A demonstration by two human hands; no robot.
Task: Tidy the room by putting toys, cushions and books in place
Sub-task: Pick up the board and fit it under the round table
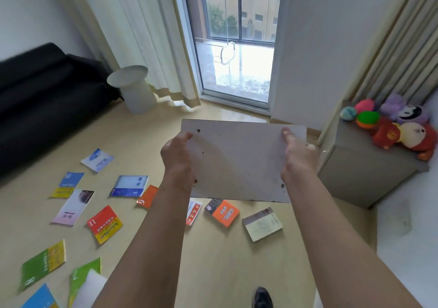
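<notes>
I hold a flat grey board in front of me with both hands, above the floor. My left hand grips its left edge and my right hand grips its right edge. Several books lie scattered on the tan floor below: a blue one, a red and yellow one, an orange one, a beige one and green ones at lower left. A pile of plush toys sits on the grey cabinet at right.
A black sofa runs along the left wall, with a white round side table beside it. Curtains frame a glass balcony door ahead. My black shoe shows at the bottom edge.
</notes>
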